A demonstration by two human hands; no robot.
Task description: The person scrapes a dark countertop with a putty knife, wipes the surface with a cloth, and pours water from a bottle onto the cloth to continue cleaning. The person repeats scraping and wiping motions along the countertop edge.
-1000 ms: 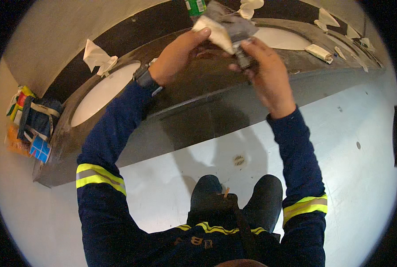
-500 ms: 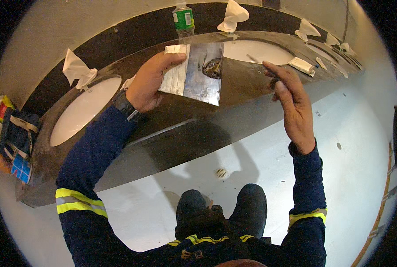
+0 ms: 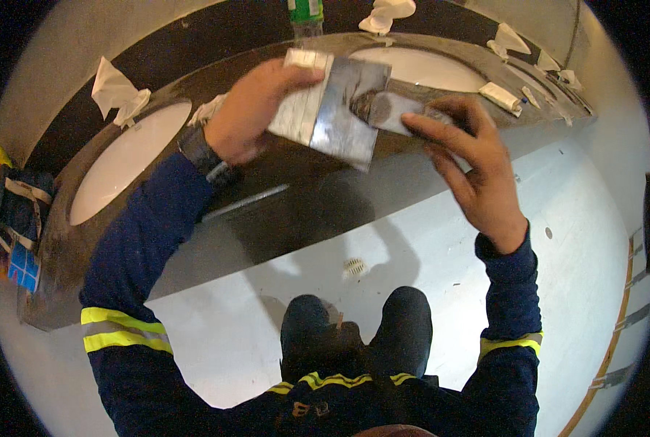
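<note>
My left hand [image 3: 243,109] is closed round the whitish, ridged end of a wide putty knife [image 3: 339,124], thumb on top. Its broad metal blade is tilted above the dark counter and bears a dark, glossy dab of paste [image 3: 362,103] near its right edge. From the right, my right hand [image 3: 485,164] pinches a narrower putty knife [image 3: 392,113]; the handle is mostly hidden by the fingers. The tip of this narrower blade overlaps the dab and appears to touch it.
The dark counter [image 3: 216,186] holds a left white basin [image 3: 125,171] and a farther one [image 3: 419,69]. White wraps [image 3: 117,91] stand by the basins. A green-labelled bottle [image 3: 307,14] is behind; a crumpled pale packet [image 3: 500,98] lies right. A dark bag [image 3: 23,207] sits at far left.
My right hand has moved left and up, bringing the narrower putty knife onto the paste. The wide putty knife has shifted slightly right and up.
</note>
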